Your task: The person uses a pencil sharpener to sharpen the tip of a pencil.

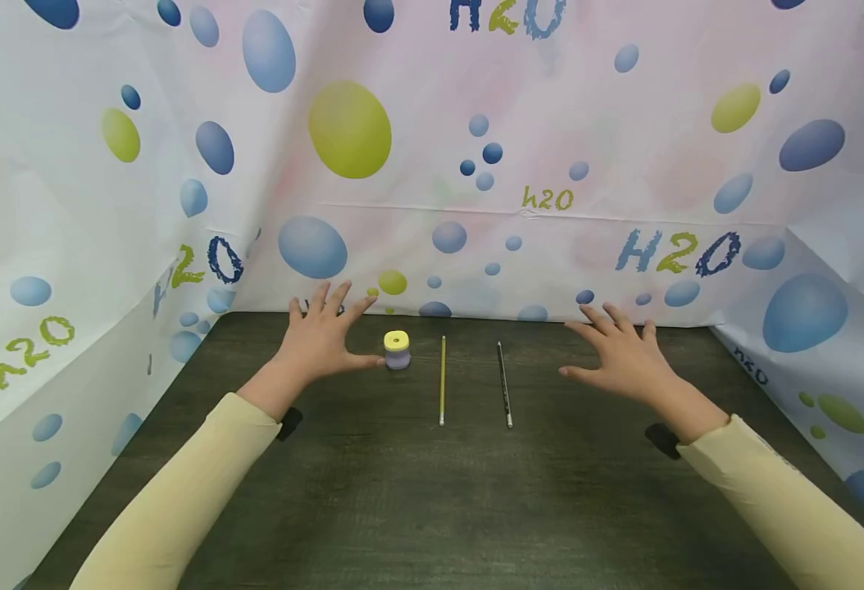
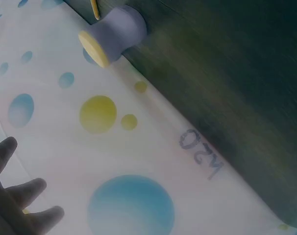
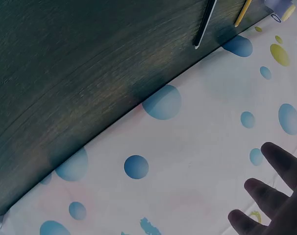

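A small waisted pencil sharpener (image 1: pixel 397 352), grey-purple with a yellow top and a hole in it, stands upright on the dark table. My left hand (image 1: pixel 320 336) is beside it, fingers spread, its thumb tip overlapping the sharpener's edge in the head view; I cannot tell if they touch. To the sharpener's right lie a yellow pencil (image 1: pixel 443 381) and a black pencil (image 1: pixel 505 385), roughly parallel, eraser ends toward me. My right hand (image 1: pixel 624 360) is held farther right with spread fingers and nothing in it. In the left wrist view the sharpener (image 2: pixel 124 29) appears near the top.
The dark wooden table (image 1: pixel 432 508) reaches back to a white sheet (image 1: pixel 432 180) printed with blue and green bubbles and "H2O". This sheet also rises along the left and right sides. Dark bands sit at both wrists, below pale yellow sleeves (image 1: pixel 181 500).
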`<state>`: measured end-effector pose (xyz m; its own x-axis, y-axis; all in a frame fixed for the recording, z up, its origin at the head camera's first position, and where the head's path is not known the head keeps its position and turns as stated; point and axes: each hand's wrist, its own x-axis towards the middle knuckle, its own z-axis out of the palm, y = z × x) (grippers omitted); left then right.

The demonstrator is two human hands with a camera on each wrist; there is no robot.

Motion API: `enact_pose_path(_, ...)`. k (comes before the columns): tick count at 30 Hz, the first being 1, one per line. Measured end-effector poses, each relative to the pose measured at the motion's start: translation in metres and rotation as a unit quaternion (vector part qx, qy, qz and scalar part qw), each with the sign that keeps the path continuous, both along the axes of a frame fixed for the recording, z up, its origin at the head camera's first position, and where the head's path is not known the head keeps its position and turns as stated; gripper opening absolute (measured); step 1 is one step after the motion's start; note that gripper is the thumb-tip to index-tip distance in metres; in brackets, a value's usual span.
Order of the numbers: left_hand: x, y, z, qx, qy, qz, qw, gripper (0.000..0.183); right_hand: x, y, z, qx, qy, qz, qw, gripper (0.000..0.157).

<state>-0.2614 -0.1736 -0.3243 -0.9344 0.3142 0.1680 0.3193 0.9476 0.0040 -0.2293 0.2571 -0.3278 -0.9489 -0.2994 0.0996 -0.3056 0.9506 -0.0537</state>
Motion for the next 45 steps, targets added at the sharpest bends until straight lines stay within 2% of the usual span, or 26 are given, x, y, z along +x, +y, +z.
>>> enact_pose_path(8, -0.005, -0.001, -0.004, 0.021, -0.001, 0.004, 0.9998, 0.094, -0.004, -0.005, -0.006, -0.028, 0.006, 0.006, 1.000, 0.071)
enact_pose_path(20, -0.011, -0.001, -0.017, 0.087, -0.043, 0.004, 0.9953, 0.093, -0.005, -0.007, -0.010, -0.045, -0.005, -0.001, 0.999, 0.067)
enact_pose_path(27, -0.014, -0.004, -0.027, 0.132, -0.096, 0.011, 0.9865, 0.092, -0.004, -0.009, -0.013, -0.076, -0.031, -0.021, 0.996, 0.057)
enact_pose_path(33, -0.016, -0.007, -0.039, 0.183, -0.121, 0.005, 0.9757, 0.089, -0.004, -0.009, -0.016, -0.110, -0.054, -0.021, 0.992, 0.050)
enact_pose_path(39, -0.018, -0.005, -0.049, 0.229, -0.156, 0.003, 0.9608, 0.086, -0.004, -0.009, -0.023, -0.157, -0.089, -0.010, 0.984, 0.048)
enact_pose_path(45, -0.020, -0.002, -0.050, 0.253, -0.167, 0.013, 0.9527, 0.084, -0.005, -0.009, -0.023, -0.204, -0.107, -0.011, 0.973, 0.047)
